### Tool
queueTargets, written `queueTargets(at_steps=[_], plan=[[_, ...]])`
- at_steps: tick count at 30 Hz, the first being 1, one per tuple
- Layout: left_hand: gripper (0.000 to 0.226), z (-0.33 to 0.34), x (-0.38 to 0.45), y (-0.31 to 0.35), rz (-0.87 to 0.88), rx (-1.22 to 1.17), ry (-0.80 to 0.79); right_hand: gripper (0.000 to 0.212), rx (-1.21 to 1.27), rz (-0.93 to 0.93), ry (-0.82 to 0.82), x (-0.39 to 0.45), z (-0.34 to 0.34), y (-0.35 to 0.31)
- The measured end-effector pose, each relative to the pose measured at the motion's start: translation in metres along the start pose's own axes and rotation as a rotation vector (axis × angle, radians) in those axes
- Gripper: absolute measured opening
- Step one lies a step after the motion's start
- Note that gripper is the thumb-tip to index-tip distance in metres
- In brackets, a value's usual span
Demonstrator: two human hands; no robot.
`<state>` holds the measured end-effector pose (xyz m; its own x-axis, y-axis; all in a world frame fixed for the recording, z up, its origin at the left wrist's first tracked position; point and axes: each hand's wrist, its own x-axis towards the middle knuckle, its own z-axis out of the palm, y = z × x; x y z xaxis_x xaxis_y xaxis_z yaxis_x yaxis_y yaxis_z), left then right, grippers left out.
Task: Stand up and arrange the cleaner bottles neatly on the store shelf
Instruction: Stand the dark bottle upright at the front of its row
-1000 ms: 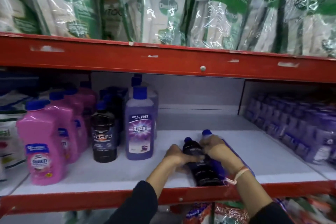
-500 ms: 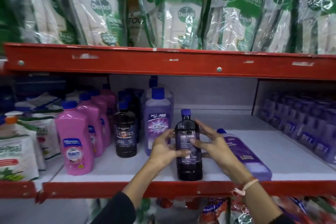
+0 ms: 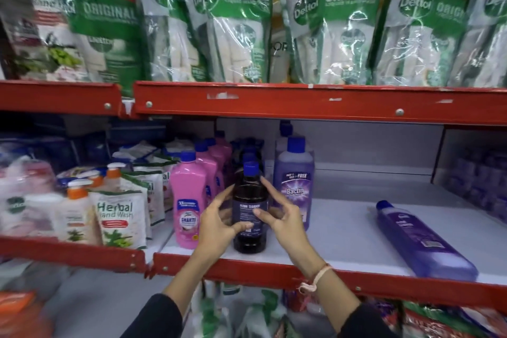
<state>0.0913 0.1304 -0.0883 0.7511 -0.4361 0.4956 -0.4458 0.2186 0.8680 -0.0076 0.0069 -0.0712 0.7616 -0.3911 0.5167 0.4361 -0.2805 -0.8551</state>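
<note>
A dark cleaner bottle (image 3: 249,239) with a blue cap stands upright at the front of the white shelf (image 3: 343,230), between a pink Shakti bottle (image 3: 187,200) and a standing purple Bactin bottle (image 3: 295,173). My left hand (image 3: 216,228) holds its left side, thumb on the label. On the other side, my right hand (image 3: 284,218) touches the label and shoulder with its fingertips, fingers spread. Another purple bottle (image 3: 424,243) lies on its side at the right, near the shelf's front edge.
More pink, dark and purple bottles line up behind the front ones. Herbal hand wash pouches (image 3: 120,217) and pump bottles fill the left bay. Purple bottles (image 3: 480,181) are stacked at far right. Dettol refill packs (image 3: 329,25) hang over the red beam (image 3: 301,104) above.
The dark bottle went from lying on the shelf to standing upright, then moved left into the gap between the pink and purple bottles. The lying purple bottle stayed where it was.
</note>
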Motion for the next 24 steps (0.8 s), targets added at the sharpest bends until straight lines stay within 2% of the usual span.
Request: queueTargets(at_steps=[3, 5, 8, 10, 14, 17, 20, 24], plan=[[0.084, 0.0, -0.005, -0.009, 0.006, 0.008, 0.05, 0.071, 0.015, 0.019, 0.014, -0.001, 0.008, 0.008], [0.077, 0.004, -0.01, -0.013, 0.01, 0.015, 0.094, 0.068, -0.09, -0.016, 0.103, -0.002, 0.01, 0.012], [0.043, 0.007, -0.017, -0.016, -0.027, -0.071, 0.193, 0.06, -0.304, -0.041, 0.277, -0.005, 0.013, 0.017], [0.021, 0.005, -0.019, -0.016, -0.05, -0.125, 0.242, 0.054, -0.381, -0.018, 0.327, -0.006, 0.018, 0.024], [0.002, -0.001, -0.022, -0.02, -0.07, -0.132, 0.291, 0.048, -0.371, 0.142, 0.229, -0.006, 0.033, 0.034], [0.015, -0.002, -0.021, -0.024, -0.089, -0.055, 0.211, 0.056, -0.148, 0.256, 0.122, 0.0, 0.036, 0.032], [0.048, -0.006, -0.017, -0.026, -0.138, -0.005, 0.12, 0.057, 0.039, 0.275, 0.077, 0.002, 0.031, 0.032], [0.088, -0.008, -0.015, -0.027, -0.153, 0.102, 0.015, 0.038, 0.001, 0.226, 0.051, 0.004, 0.025, 0.04]])
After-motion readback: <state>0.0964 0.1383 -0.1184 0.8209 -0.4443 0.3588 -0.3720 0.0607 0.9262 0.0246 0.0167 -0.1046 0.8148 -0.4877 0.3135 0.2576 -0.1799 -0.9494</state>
